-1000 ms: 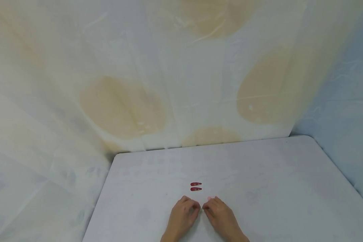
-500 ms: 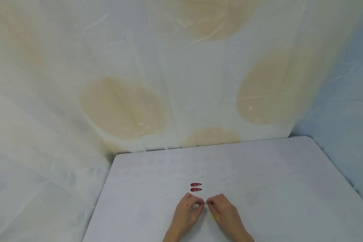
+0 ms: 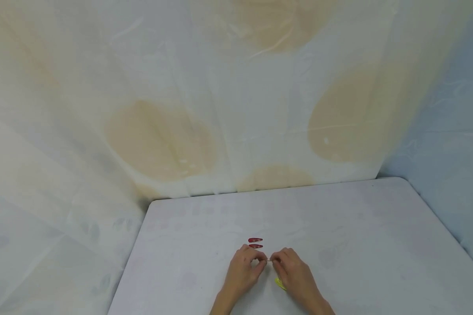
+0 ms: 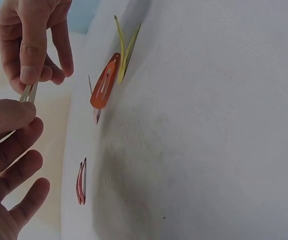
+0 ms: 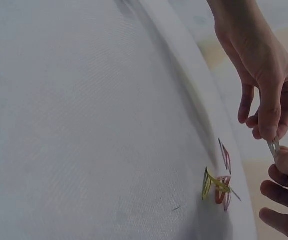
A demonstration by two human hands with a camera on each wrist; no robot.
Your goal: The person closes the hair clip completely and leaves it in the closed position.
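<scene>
Pinching one silver hair clip between them, left hand and right hand meet at lower centre of the head view, each gripping one end above the table. Yellow clip lies beside the right hand; two red clips lie just beyond the fingertips.

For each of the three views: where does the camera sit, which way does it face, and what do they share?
Head: above, facing forward and down at the table; both hands pinch a silver clip.
Left wrist: beside the left hand, looking across the table at the right hand.
Right wrist: beside the right hand, facing the left hand.
Shared: the silver clip, yellow clip.
</scene>
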